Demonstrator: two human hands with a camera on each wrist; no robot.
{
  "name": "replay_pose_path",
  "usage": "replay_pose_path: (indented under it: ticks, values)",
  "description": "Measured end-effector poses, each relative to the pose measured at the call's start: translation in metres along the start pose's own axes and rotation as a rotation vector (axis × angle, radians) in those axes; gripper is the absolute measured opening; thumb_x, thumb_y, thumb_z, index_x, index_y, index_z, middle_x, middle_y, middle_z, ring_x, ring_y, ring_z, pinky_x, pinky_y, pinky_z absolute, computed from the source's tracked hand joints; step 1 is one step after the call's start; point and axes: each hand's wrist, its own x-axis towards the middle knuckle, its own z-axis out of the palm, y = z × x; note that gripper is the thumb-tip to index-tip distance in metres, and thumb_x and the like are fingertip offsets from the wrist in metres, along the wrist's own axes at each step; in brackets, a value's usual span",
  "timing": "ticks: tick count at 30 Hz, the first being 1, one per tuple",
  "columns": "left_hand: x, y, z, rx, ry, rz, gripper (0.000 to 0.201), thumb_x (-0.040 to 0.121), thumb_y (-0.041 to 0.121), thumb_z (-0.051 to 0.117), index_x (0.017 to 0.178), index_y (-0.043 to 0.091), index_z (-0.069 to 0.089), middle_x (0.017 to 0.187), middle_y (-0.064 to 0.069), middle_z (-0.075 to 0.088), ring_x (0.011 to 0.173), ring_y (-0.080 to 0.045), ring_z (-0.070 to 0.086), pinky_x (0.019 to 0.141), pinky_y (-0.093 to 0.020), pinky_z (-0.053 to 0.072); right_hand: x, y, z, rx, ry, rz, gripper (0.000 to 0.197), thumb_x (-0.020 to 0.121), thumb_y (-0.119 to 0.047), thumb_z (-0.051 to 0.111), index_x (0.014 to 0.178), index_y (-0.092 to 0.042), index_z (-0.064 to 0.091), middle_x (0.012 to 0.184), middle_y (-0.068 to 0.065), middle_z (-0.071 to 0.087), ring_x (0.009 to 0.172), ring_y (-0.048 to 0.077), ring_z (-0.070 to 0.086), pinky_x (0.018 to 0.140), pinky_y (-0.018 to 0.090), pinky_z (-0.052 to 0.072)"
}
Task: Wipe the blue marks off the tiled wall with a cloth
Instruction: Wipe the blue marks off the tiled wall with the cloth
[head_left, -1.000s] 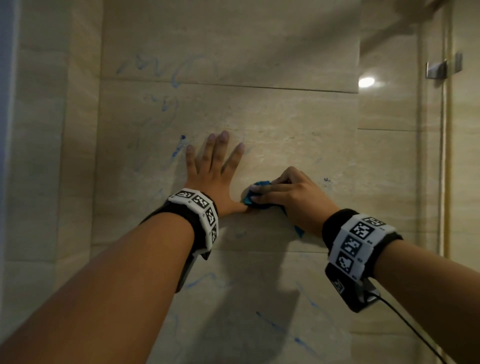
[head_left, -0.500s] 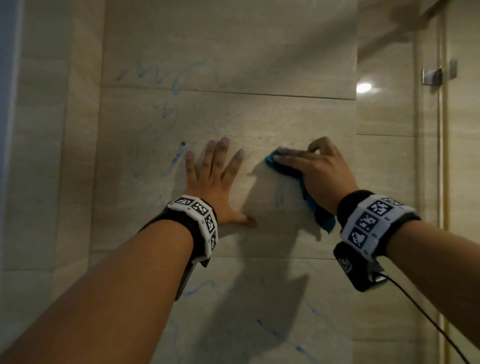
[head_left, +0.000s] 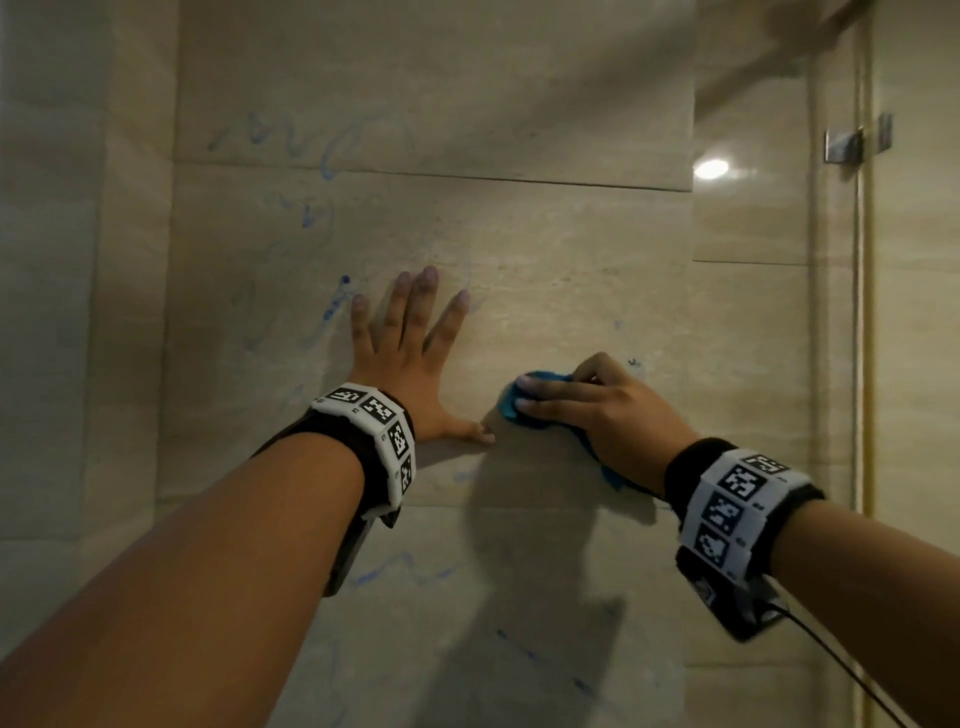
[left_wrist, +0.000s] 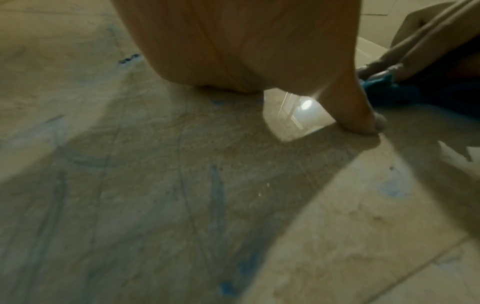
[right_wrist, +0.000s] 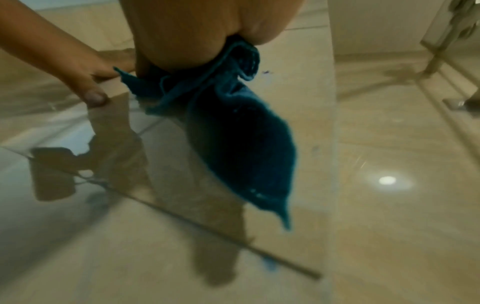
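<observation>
Pressing the blue cloth (head_left: 511, 402) against the tiled wall (head_left: 545, 270), the right hand (head_left: 597, 410) curls round it; the left hand (head_left: 410, 358) lies flat, fingers spread, just beside; blue marks (head_left: 332, 306) streak the tiles.

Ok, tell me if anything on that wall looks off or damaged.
Only the blue marks stand out: scribbles smeared across the beige tiled wall, above, left of and below the hands. No cracked tiles show. The right hand presses a blue cloth to the wall; the left hand lies flat.
</observation>
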Motion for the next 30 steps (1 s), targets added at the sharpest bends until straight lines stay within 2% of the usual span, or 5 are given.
replay_pose_path:
  ticks: [11, 18, 22, 25, 30]
  values:
    - [0.000, 0.001, -0.002, -0.009, -0.014, -0.008, 0.140, 0.048, 0.096, 0.047, 0.131, 0.031, -0.046, 0.141, -0.001, -0.052, 0.134, -0.026, -0.041, 0.110, -0.057, -0.019, 0.040, 0.007, -0.004, 0.052, 0.175, 0.299, 0.046, 0.078, 0.013, 0.060, 0.119, -0.008, 0.065, 0.126, 0.010, 0.061, 0.080, 0.035, 0.051, 0.071, 0.028, 0.038]
    - [0.000, 0.006, -0.012, 0.028, -0.082, -0.043, 0.138, 0.051, 0.095, 0.046, 0.130, 0.030, -0.046, 0.144, -0.003, -0.048, 0.137, -0.029, -0.037, 0.112, -0.060, -0.012, 0.008, -0.008, -0.003, 0.114, -0.031, 0.198, 0.046, 0.074, -0.001, 0.075, 0.116, -0.021, 0.069, 0.121, 0.001, 0.065, 0.083, 0.027, 0.052, 0.070, 0.024, 0.038]
    - [0.001, 0.018, -0.022, -0.044, -0.059, -0.088, 0.132, 0.054, 0.094, 0.045, 0.147, 0.031, -0.024, 0.149, -0.003, -0.040, 0.139, -0.027, -0.034, 0.107, -0.060, -0.020, 0.002, -0.001, -0.012, 0.156, -0.289, 0.286, 0.032, 0.088, -0.031, 0.057, 0.117, -0.039, 0.065, 0.120, 0.001, 0.061, 0.094, 0.022, 0.046, 0.072, 0.021, 0.029]
    - [0.001, 0.025, -0.020, -0.066, -0.074, -0.057, 0.133, 0.056, 0.090, 0.052, 0.141, 0.035, -0.034, 0.145, -0.004, -0.047, 0.137, -0.029, -0.037, 0.109, -0.062, -0.018, 0.011, -0.002, -0.020, 0.095, -0.207, 0.236, 0.042, 0.076, -0.005, 0.073, 0.111, -0.027, 0.071, 0.109, 0.000, 0.069, 0.089, 0.030, 0.054, 0.067, 0.023, 0.034]
    - [0.005, 0.026, -0.010, -0.060, -0.129, -0.051, 0.140, 0.052, 0.091, 0.055, 0.121, 0.035, -0.053, 0.130, -0.005, -0.061, 0.120, -0.029, -0.055, 0.103, -0.062, -0.024, 0.035, 0.013, -0.031, 0.055, 0.002, 0.364, 0.046, 0.086, 0.001, 0.060, 0.126, -0.021, 0.062, 0.134, -0.003, 0.056, 0.097, 0.030, 0.048, 0.076, 0.018, 0.030]
